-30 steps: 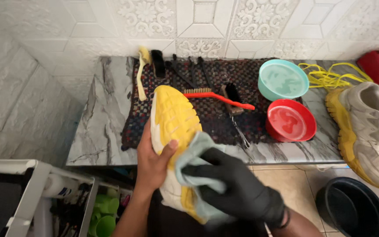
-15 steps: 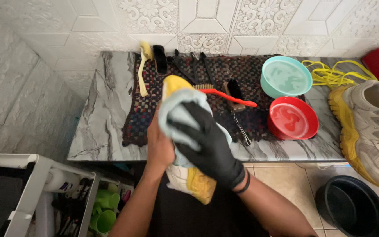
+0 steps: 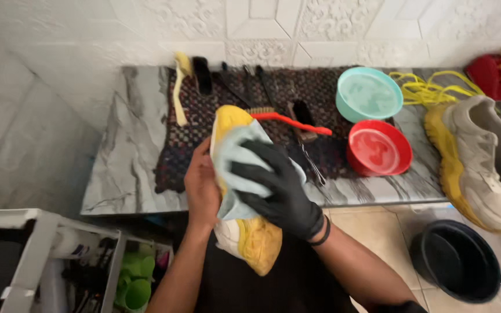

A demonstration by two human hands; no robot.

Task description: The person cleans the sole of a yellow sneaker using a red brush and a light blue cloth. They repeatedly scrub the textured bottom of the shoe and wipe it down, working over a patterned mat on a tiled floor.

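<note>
Marble worktop (image 3: 134,174) against embossed white wall (image 3: 88,35), tiled floor. Left hand (image 3: 203,186) grips shoe (image 3: 244,232); gloved right hand (image 3: 279,188) presses cloth (image 3: 233,159), now lower down the sole than before.

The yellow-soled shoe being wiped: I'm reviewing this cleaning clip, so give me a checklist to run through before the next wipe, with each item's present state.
1. Shoe held firm: ok, the bare left hand grips its side.
2. Cloth on the sole: ok, the light blue cloth is pressed flat under the gloved right hand.
3. Glove intact: ok, no tear visible.
4. Bowls within reach: ok, the teal bowl and red bowl sit on the marble counter to the right.
5. Liquid in the bowls: cannot tell.
6. Orange-handled brush clear of the shoe: not ok, it lies right behind the toe.
</note>
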